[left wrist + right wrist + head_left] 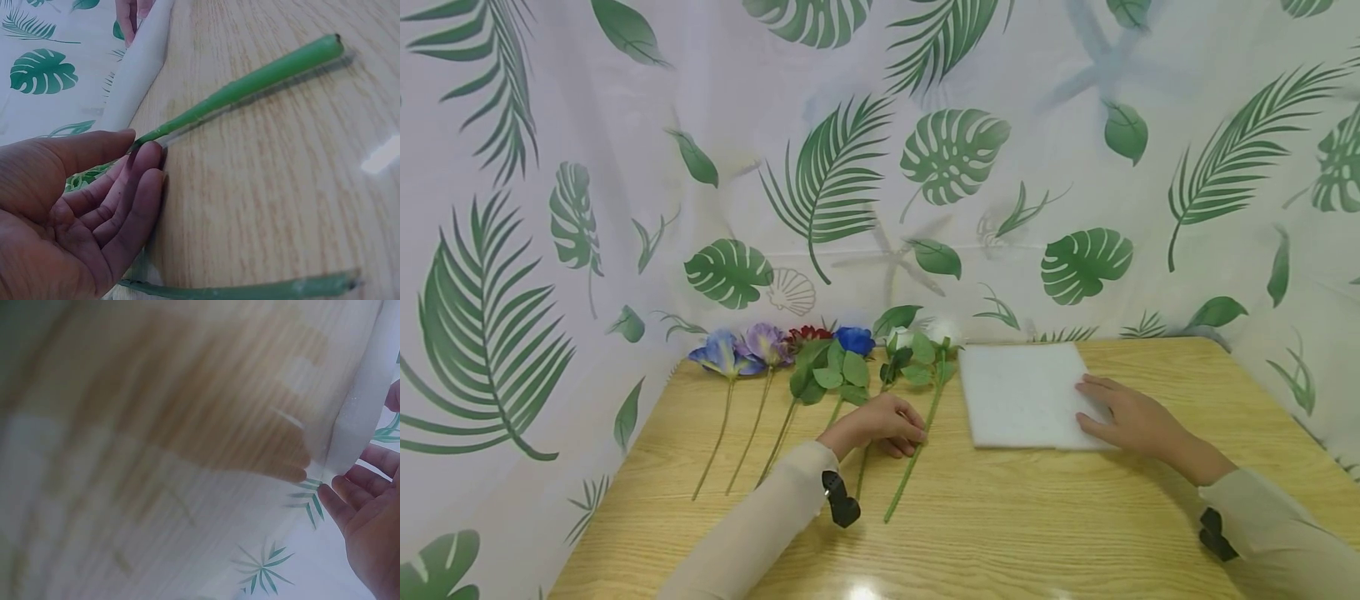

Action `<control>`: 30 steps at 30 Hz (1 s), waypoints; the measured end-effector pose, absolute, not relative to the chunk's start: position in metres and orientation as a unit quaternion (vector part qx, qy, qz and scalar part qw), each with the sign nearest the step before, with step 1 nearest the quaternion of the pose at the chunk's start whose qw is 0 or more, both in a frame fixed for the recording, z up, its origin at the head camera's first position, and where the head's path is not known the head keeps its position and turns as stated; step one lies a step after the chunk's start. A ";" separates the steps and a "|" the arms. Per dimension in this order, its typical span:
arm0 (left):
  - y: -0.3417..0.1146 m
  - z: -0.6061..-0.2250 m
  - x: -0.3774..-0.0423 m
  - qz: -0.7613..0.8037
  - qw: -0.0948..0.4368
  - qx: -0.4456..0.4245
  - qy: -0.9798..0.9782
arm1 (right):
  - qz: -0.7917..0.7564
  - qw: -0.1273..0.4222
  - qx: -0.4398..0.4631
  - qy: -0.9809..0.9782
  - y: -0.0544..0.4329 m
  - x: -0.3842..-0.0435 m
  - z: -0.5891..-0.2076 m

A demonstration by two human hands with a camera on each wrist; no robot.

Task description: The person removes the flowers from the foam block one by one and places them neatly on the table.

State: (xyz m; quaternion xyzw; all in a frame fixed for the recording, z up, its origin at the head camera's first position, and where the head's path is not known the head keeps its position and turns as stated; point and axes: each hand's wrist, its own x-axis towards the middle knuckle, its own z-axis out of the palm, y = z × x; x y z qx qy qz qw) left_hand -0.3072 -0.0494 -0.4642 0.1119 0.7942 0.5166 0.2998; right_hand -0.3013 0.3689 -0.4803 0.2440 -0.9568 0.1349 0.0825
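Observation:
My left hand pinches the green stem of the rightmost artificial flower between thumb and index finger, clearly so in the left wrist view. That flower's white head lies at the back, pale against the cloth. Another white flower lies just left, its stem partly behind my left hand. A white foam sheet lies flat to the right of the flowers. On its right edge rests my right hand, fingers extended; the right wrist view shows the fingertips touching the foam edge.
Further left, a pale blue-purple flower, a purple flower, a red flower and a blue flower lie in a row, stems toward me. Behind the wooden table hangs a leaf-printed cloth.

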 end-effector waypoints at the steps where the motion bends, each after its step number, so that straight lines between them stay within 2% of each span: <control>1: -0.049 -0.464 -0.307 0.516 0.300 0.113 0.794 | 0.135 0.084 0.245 -0.957 0.369 -0.301 -0.480; 13: -0.048 -0.465 -0.307 0.521 0.301 0.124 0.789 | 0.132 0.081 0.248 -0.956 0.373 -0.303 -0.480; 21: -0.046 -0.466 -0.307 0.522 0.292 0.128 0.791 | 0.131 0.031 0.241 -0.961 0.378 -0.310 -0.473; 30: -0.049 -0.467 -0.314 0.540 0.277 0.109 0.787 | 0.131 0.026 0.250 -0.959 0.381 -0.321 -0.461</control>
